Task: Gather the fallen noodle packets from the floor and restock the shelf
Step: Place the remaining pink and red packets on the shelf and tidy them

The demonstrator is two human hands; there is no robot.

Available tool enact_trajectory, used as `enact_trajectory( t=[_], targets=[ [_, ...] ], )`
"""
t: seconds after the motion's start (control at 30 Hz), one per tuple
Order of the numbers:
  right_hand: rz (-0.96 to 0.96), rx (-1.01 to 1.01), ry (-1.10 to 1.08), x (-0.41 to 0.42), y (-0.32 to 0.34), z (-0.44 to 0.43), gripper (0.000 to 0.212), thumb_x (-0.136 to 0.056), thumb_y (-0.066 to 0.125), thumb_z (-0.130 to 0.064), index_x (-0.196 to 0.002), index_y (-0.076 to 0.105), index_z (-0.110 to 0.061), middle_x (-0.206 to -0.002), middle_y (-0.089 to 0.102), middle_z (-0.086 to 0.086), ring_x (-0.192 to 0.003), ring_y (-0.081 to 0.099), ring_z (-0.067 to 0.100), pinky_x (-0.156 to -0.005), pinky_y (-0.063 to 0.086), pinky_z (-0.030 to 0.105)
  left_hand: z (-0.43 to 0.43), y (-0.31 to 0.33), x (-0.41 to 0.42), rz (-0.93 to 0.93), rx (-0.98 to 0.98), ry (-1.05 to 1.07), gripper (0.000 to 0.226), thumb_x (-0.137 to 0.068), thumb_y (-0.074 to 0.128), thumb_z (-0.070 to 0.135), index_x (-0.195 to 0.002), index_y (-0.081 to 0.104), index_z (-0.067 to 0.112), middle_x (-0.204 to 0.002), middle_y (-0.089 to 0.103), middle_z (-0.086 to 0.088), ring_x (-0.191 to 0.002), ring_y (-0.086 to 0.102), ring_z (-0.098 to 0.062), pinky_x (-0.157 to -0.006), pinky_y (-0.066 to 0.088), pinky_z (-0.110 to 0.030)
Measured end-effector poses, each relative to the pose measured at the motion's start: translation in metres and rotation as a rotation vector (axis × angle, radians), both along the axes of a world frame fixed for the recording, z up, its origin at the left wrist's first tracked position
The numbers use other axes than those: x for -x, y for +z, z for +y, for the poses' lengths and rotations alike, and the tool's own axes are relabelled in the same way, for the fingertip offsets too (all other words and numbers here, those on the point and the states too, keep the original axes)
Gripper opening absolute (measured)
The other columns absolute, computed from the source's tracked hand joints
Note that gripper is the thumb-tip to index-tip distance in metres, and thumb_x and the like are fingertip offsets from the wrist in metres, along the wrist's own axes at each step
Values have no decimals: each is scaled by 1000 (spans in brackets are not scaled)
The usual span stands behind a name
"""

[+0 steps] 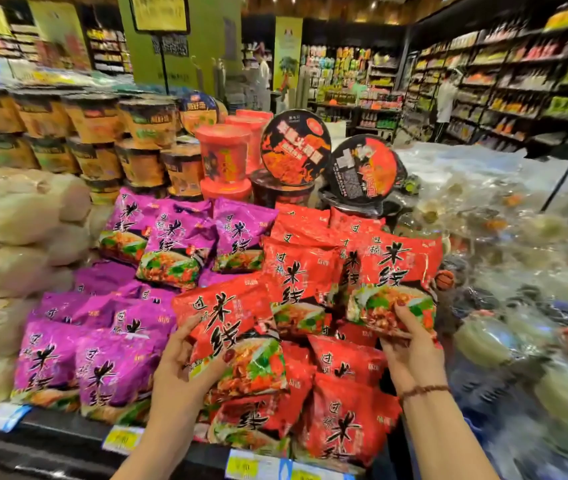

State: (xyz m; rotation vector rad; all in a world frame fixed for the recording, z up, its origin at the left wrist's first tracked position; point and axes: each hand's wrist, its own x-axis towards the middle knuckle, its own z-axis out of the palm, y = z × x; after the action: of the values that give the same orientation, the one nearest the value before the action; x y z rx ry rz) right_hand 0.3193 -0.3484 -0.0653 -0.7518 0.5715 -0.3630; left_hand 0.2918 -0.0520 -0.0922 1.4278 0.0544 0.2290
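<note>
My left hand grips a red noodle packet by its lower left edge, holding it over the red pile on the shelf. My right hand grips another red noodle packet from below, up against the upper red stack. More red packets lie heaped beneath both hands. Purple noodle packets fill the shelf to the left. The floor is out of sight.
The shelf's front edge carries yellow price tags. Stacked noodle cups and black bowls stand behind the packets. Pale bagged goods lie at left, clear-wrapped items at right. An aisle with a person runs behind.
</note>
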Motion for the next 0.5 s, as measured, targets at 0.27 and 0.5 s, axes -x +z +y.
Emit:
enact_trajectory(
  t=[0.27,0.5],
  targets=[
    [259,431,17,-32,-25,4,45,-62,89,-28,-96,69,-5,-82,69,5,-81,66,19,-65,54,32,-10,8,11,-15,7,13,72,-71,84,16,-130,53,44,-143,41,13,-135,31,-9,-99,32,-37],
    [234,1674,7,-19,-26,-23,85,-75,79,-34,-147,35,-28,-151,35,8,-139,31,29,-111,32,47,-16,8,18,2,11,23,64,-80,73,1,-126,54,42,-140,40,12,-133,31,-10,-98,32,-36]
  ],
)
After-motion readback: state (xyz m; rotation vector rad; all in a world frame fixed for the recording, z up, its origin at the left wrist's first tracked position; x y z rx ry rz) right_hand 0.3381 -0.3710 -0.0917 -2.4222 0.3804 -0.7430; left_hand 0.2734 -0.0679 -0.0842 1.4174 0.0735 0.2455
